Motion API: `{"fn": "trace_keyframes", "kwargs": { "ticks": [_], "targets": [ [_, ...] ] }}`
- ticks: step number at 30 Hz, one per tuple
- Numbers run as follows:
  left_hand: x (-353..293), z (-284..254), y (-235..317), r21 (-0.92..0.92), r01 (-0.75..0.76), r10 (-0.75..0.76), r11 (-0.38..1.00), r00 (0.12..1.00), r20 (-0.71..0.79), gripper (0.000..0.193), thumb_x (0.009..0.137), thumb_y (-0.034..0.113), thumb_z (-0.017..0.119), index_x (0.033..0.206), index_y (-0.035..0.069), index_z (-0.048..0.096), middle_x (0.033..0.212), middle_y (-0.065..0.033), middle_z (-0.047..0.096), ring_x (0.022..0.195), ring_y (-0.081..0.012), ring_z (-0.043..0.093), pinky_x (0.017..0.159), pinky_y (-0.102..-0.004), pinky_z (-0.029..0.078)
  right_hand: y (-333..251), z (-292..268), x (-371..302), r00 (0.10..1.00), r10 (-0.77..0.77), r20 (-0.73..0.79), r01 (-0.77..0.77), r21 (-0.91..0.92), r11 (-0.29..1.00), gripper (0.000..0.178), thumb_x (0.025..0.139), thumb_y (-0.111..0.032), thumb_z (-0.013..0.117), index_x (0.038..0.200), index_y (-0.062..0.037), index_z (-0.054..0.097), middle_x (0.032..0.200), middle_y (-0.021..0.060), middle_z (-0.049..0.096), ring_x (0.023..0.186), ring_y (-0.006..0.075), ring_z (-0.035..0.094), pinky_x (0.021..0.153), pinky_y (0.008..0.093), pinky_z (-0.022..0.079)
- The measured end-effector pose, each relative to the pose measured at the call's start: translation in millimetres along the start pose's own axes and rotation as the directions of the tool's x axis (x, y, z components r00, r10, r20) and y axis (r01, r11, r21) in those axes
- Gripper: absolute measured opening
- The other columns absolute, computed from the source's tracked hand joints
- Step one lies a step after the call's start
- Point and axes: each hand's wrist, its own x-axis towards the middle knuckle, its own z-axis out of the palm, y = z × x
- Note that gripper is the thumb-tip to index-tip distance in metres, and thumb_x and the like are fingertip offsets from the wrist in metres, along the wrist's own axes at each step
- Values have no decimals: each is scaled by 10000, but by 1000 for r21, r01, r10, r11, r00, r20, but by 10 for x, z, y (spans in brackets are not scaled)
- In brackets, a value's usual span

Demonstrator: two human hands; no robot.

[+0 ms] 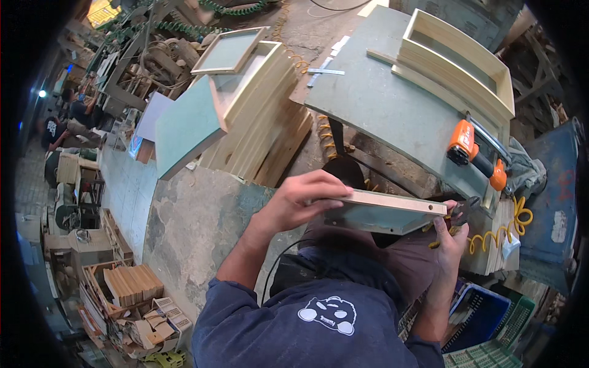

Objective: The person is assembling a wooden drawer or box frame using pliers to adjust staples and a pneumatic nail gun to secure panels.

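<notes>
A framed panel (388,219) with a pale wooden edge and a grey-green face is held tilted above my lap. My left hand (302,201) grips its left end, fingers along the top edge and thumb underneath. At the other end, my right hand (452,238) is closed on the corner, beside a small dark hole in the wood. A dark-jawed tool (464,211), apparently pliers, sticks out from the right hand; its handles are mostly hidden.
On the grey-green worktable (368,80) lie an orange nail gun (463,144), a wooden box frame (457,58) and a metal ruler (326,72). Stacked frames (251,132) stand at left, a blue bin (543,202) at right. A yellow coiled hose (500,236) hangs near my right hand.
</notes>
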Motion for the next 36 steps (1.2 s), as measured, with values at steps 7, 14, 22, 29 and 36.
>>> {"fn": "trace_keyframes", "kwargs": {
  "ticks": [7, 14, 22, 29, 36],
  "targets": [
    [-81, 39, -73, 215, -36, 29, 976, 999, 38, 352, 815, 76, 635, 1159, 141, 607, 957, -69, 589, 824, -256, 616, 687, -332, 520, 368, -162, -20, 990, 144, -10, -144, 17, 989, 283, 850, -20, 623, 1117, -6, 528, 1058, 41, 559, 987, 131, 522, 894, 272, 396],
    [27, 173, 57, 362, -206, 237, 909, 970, -44, 123, 783, 104, 646, 766, 54, 535, 908, -57, 559, 898, -224, 557, 828, -364, 452, -74, 49, -136, 986, 166, 7, -165, -55, 985, 205, 862, -37, 634, 1044, 6, 550, 875, 64, 563, 648, 121, 506, 525, 257, 444],
    [-97, 113, 100, 49, 81, -43, 995, 848, -528, 72, 852, 79, 558, 802, 26, 554, 749, -75, 538, 751, -235, 545, 711, -360, 437, 671, -625, 4, 989, 118, 93, -121, 17, 993, 365, 884, -22, 576, 1227, 26, 461, 1159, 78, 524, 1041, 147, 514, 906, 273, 400],
    [-258, 142, -434, -582, 196, -457, 789, 821, -342, 254, 941, 203, 534, 1123, 26, 536, 1234, -93, 496, 1040, -135, 531, 855, -279, 438, 128, -188, 114, 993, 112, -36, -112, -1, 994, 259, 829, -23, 628, 1077, -8, 554, 1001, 38, 576, 933, 124, 539, 849, 276, 421],
    [-261, 545, -447, -569, 367, -486, 736, 871, -67, 355, 856, 68, 575, 1193, -13, 501, 1030, -37, 592, 911, -107, 543, 784, -250, 438, 102, -287, 164, 962, 272, -33, -266, 123, 956, 313, 859, -165, 663, 1115, -19, 555, 958, 20, 604, 863, 95, 568, 789, 264, 473]
  ]
}}
